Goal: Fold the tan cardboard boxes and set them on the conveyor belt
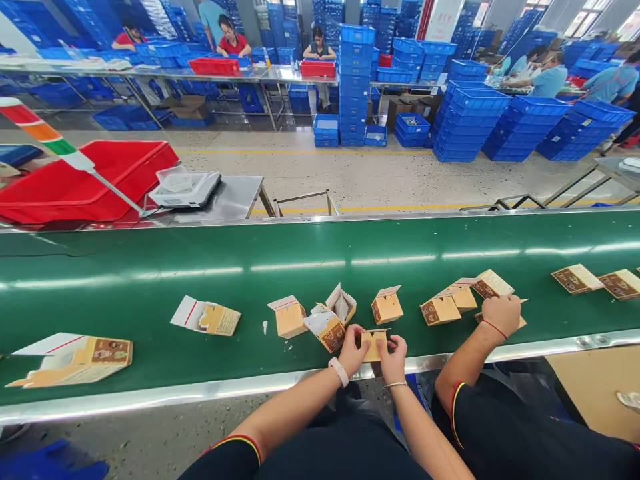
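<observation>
Between my two hands is a small tan cardboard box (374,348), near the front edge of the green conveyor belt (210,247). My left hand (353,350) grips its left side, and my right hand (393,360) grips its right side with the thumb on the front. The box's top flap looks folded over. Just left of my left hand lie a brown-printed box (331,333) and another open box (343,303) with pale material inside. A tan box with a raised flap (387,307) stands behind my right hand.
To my right, a co-worker's hand (501,315) touches boxes on the belt beside a cluster of cartons (441,310). More open cartons (213,317) lie leftward. Beyond the belt are a red bin (135,167), a scale (183,190) and stacked blue crates (356,87).
</observation>
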Demonstrator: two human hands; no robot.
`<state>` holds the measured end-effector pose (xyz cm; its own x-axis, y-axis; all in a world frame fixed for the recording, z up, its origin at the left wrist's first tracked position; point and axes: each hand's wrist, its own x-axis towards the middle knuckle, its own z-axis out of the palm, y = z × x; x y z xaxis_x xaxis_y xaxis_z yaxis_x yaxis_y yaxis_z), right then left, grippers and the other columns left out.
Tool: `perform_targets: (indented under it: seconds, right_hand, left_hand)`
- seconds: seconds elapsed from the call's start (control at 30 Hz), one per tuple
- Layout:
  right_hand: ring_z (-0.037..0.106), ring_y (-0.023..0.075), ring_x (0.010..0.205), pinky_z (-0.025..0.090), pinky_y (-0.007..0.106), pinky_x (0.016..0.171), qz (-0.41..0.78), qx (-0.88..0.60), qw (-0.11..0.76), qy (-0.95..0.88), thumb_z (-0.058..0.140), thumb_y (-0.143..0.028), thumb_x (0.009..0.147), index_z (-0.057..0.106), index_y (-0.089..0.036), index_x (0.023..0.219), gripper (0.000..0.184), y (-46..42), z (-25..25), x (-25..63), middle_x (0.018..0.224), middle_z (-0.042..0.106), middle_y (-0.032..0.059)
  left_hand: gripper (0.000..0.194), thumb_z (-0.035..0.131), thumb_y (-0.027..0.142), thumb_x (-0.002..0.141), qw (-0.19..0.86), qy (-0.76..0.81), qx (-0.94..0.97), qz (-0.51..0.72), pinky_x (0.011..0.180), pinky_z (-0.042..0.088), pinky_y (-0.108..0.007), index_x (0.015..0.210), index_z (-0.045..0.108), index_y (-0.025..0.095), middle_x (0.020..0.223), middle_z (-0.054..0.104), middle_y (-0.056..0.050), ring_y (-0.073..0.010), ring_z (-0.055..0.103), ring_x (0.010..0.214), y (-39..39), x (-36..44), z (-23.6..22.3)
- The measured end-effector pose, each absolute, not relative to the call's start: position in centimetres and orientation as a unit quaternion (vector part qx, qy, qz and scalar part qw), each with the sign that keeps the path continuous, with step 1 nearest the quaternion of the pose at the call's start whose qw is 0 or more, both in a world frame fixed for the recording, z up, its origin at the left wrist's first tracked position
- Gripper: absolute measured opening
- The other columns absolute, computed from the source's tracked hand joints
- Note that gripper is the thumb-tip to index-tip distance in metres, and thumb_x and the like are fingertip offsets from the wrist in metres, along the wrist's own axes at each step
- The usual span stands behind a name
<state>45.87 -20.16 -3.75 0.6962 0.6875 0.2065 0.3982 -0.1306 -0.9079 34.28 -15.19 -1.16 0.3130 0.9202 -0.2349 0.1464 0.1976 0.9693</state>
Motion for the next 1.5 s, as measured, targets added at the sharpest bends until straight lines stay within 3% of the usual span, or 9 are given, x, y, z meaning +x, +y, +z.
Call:
perform_targets:
  seconds: [0.13, 0.33, 0.5, 0.57, 0.7, 0.83, 0.97, 1.23, 1.5]
  right_hand:
    - [0.057, 0.0169, 0.065, 0.051, 0.030, 0.052, 0.160, -0.752, 0.529, -0.359, 0.056, -0.051, 0.077, 0.047, -0.022, 0.092, 0.034, -20.5, -3.4, 46.8, 0.086, 0.055, 0.0058]
    - [0.051, 0.0334, 0.106, 0.043, 0.048, 0.084, 0.026, -0.777, 0.381, -0.500, 0.065, -0.054, 0.069, 0.050, -0.018, 0.109, 0.055, -22.4, 0.1, 45.4, 0.112, 0.054, 0.0176]
    - [0.052, 0.0348, 0.100, 0.039, 0.051, 0.081, -0.053, -0.832, 0.268, -0.482, 0.057, -0.040, 0.073, 0.057, -0.016, 0.094, 0.032, -21.8, 1.4, 47.3, 0.113, 0.053, 0.0186]
    - [0.052, 0.0358, 0.098, 0.040, 0.053, 0.079, -0.100, -0.852, 0.262, -0.441, 0.056, -0.038, 0.075, 0.057, -0.015, 0.091, 0.029, -21.4, 1.8, 48.8, 0.110, 0.052, 0.0192]
    - [0.045, 0.0406, 0.112, 0.039, 0.060, 0.085, -0.182, -0.790, 0.335, -0.480, 0.062, -0.041, 0.076, 0.054, -0.014, 0.104, 0.040, -21.8, 3.4, 49.4, 0.119, 0.047, 0.0225]
    - [0.048, 0.0325, 0.117, 0.046, 0.052, 0.090, -0.018, -0.625, 0.436, -0.648, 0.063, -0.035, 0.079, 0.040, -0.019, 0.128, 0.056, -22.5, 4.1, 47.2, 0.126, 0.046, 0.0185]
    - [0.051, 0.0303, 0.120, 0.049, 0.049, 0.092, 0.142, -0.532, 0.404, -0.730, 0.062, -0.038, 0.080, 0.037, -0.022, 0.135, 0.062, -21.6, 2.7, 46.1, 0.130, 0.051, 0.0163]
    - [0.059, 0.0297, 0.106, 0.051, 0.048, 0.086, 0.154, -0.589, 0.402, -0.684, 0.062, -0.039, 0.080, 0.035, -0.023, 0.140, 0.069, -22.1, -1.0, 46.3, 0.123, 0.058, 0.0144]
    - [0.048, 0.0295, 0.105, 0.043, 0.049, 0.089, 0.053, -0.608, 0.337, -0.717, 0.061, -0.039, 0.078, 0.066, -0.031, 0.111, 0.034, -21.0, -0.3, 46.4, 0.116, 0.056, 0.0081]
  left_hand:
    - [0.024, 0.053, 0.011, 0.078, 0.656, 0.484, 0.526, 0.244, 0.080, 0.052, -0.033, 0.099, 0.047, 0.020, 0.094, 0.062, -0.004, -0.0164, 0.062, 0.088, -14.4, 36.2, -0.2]
    - [0.026, 0.058, 0.022, 0.081, 0.622, 0.489, 0.542, 0.282, 0.094, 0.048, -0.040, 0.107, 0.052, 0.020, 0.112, 0.062, -0.011, -0.0224, 0.059, 0.109, -17.7, 31.4, -1.4]
    - [0.055, 0.077, 0.033, 0.064, 0.507, 0.636, 0.455, 0.362, 0.097, 0.046, -0.047, 0.108, 0.049, 0.018, 0.109, 0.059, -0.011, -0.0272, 0.058, 0.108, -19.4, 26.3, -2.5]
    - [0.071, 0.082, 0.027, 0.055, 0.499, 0.656, 0.402, 0.399, 0.101, 0.042, -0.049, 0.114, 0.046, 0.017, 0.120, 0.055, -0.014, -0.0302, 0.053, 0.117, -18.1, 27.7, -2.0]
    - [0.065, 0.078, 0.023, 0.061, 0.555, 0.591, 0.400, 0.427, 0.100, 0.044, -0.046, 0.118, 0.048, 0.018, 0.123, 0.058, -0.014, -0.0293, 0.055, 0.117, -14.9, 31.5, -0.8]
    - [0.061, 0.072, 0.025, 0.067, 0.571, 0.412, 0.616, 0.354, 0.099, 0.046, -0.048, 0.125, 0.052, 0.022, 0.129, 0.058, -0.012, -0.0306, 0.052, 0.122, -13.7, 28.4, -1.0]
    - [0.046, 0.055, 0.026, 0.083, 0.423, 0.357, 0.775, 0.307, 0.104, 0.041, -0.049, 0.128, 0.052, 0.025, 0.130, 0.058, -0.010, -0.0255, 0.050, 0.126, -15.5, 23.2, -2.3]
    - [0.074, 0.058, 0.043, 0.080, 0.224, 0.319, 0.880, 0.271, 0.092, 0.040, -0.047, 0.144, 0.031, 0.016, 0.136, 0.050, -0.021, -0.0347, 0.039, 0.132, -19.3, 26.3, -2.6]
    - [0.039, 0.066, 0.048, 0.071, 0.252, 0.301, 0.912, 0.120, 0.081, 0.035, -0.042, 0.106, 0.067, 0.031, 0.117, 0.066, -0.005, -0.0279, 0.050, 0.098, -13.1, 28.1, 4.5]
